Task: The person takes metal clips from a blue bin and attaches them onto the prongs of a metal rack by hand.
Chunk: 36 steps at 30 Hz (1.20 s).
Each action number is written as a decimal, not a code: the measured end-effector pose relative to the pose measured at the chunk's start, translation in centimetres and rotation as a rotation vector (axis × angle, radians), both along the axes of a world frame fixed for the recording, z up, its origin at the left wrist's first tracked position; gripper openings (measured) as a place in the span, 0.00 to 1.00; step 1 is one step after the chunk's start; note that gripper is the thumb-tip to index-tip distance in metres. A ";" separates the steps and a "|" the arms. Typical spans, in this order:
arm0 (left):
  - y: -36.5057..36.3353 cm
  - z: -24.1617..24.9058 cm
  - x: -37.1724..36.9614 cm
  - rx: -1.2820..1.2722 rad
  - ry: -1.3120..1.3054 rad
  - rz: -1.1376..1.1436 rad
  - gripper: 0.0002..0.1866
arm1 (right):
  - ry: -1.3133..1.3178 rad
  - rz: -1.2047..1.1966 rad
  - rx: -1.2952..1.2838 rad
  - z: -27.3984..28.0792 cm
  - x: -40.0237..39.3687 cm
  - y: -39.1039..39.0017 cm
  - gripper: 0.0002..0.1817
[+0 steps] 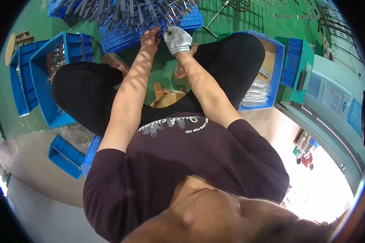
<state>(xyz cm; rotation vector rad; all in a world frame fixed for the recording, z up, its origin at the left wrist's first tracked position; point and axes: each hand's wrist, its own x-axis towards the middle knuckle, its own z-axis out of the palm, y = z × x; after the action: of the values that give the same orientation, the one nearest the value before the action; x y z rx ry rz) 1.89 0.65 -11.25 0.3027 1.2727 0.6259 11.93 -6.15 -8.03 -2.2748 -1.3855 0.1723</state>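
Observation:
My left hand (149,40) is bare and touches the near edge of a pile of long thin metal strips (129,12). Its fingers are pressed together, and what they pinch is too small to name. Close beside it on the right, my right hand (177,40) wears a white glove. Its fingers are closed at the ends of the strips, and the held part cannot be made out. The strips lie fanned out above a blue crate (117,40), with many ends pointing towards me.
On the left, a blue bin (38,81) holds small metal pieces (57,57). Another blue bin (276,81) on the right holds a stack of shiny flat pieces (256,94). A wooden stool (166,99) is between my legs. Metal racks stand at the upper right.

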 end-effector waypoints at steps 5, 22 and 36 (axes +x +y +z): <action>-0.2 0.7 0.0 0.007 0.006 -0.007 0.17 | 0.018 -0.012 -0.013 0.2 -0.1 0.0 0.10; -3.3 -1.5 -6.8 -0.261 -0.550 0.049 0.24 | 0.377 0.235 -0.391 6.1 -1.8 -2.5 0.14; -4.2 -0.6 -7.3 -0.141 -0.556 0.145 0.26 | 0.498 0.496 -0.344 6.9 -4.1 -3.4 0.16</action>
<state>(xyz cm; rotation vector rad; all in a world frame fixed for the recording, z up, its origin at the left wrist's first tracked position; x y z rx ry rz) -5.46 -3.58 -11.82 -0.0829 0.7999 0.6800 7.86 -9.58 -1.16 -1.8825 -1.6891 1.1283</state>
